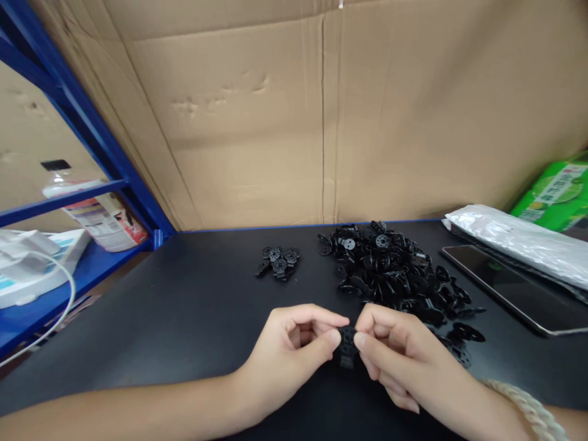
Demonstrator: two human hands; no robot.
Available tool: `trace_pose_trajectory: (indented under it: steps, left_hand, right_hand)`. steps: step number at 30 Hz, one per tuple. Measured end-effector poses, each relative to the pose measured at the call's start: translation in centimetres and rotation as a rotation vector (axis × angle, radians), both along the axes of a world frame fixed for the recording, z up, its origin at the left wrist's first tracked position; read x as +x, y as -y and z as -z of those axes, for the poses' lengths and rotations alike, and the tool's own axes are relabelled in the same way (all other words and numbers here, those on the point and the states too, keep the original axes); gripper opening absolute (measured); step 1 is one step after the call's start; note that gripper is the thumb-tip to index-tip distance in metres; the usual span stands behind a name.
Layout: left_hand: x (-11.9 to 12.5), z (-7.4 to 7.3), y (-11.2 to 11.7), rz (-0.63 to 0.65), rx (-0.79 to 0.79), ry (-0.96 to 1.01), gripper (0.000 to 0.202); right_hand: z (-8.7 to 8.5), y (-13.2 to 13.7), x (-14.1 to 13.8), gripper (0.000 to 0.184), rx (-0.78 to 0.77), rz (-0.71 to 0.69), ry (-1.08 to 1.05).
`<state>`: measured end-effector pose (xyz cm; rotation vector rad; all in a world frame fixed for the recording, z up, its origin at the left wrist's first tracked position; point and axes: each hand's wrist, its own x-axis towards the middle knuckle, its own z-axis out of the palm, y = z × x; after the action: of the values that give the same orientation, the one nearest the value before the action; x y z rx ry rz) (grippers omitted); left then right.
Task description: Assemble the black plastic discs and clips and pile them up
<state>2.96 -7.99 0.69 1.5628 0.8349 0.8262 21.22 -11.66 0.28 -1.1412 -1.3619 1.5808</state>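
My left hand (294,349) and my right hand (399,355) meet over the black table (184,318), both pinching one small black plastic part (347,344) between thumbs and fingertips. Just beyond my right hand lies a big heap of the same black plastic parts (395,275). A small separate cluster of black parts (278,261) sits farther back, left of the heap. A braided cord bracelet (528,407) is on my right wrist.
A dark tablet (509,288) lies flat at the right, with a white plastic bag (519,239) and a green package (558,193) behind it. Cardboard (321,122) walls the back. A blue shelf frame (92,141) at the left holds a bottle (101,214) and white boxes.
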Motion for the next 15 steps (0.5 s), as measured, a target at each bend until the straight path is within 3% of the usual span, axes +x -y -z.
trace_pose_trajectory:
  steps: [3, 7, 11, 15]
  left_hand:
    - [-0.7, -0.6, -1.0, -0.07, 0.159, -0.028, 0.017]
    - [-3.1, -1.5, -5.5, -0.401, 0.575, -0.202, 0.017]
    - [-5.4, -1.4, -10.3, -0.536, 0.591, -0.277, 0.02]
    - [-5.9, -0.6, -11.7, -0.54, 0.616, -0.354, 0.018]
  right_hand:
    - [0.2, -0.1, 0.1, 0.034, -0.031, -0.041, -0.038]
    - [-0.1, 0.4, 0.0, 0.036, -0.04, -0.083, 0.024]
    - [-0.8, 0.8, -0.1, 0.038, -0.043, -0.121, 0.154]
    - [-1.2, 0.8, -0.1, 0.036, -0.034, -0.137, 0.22]
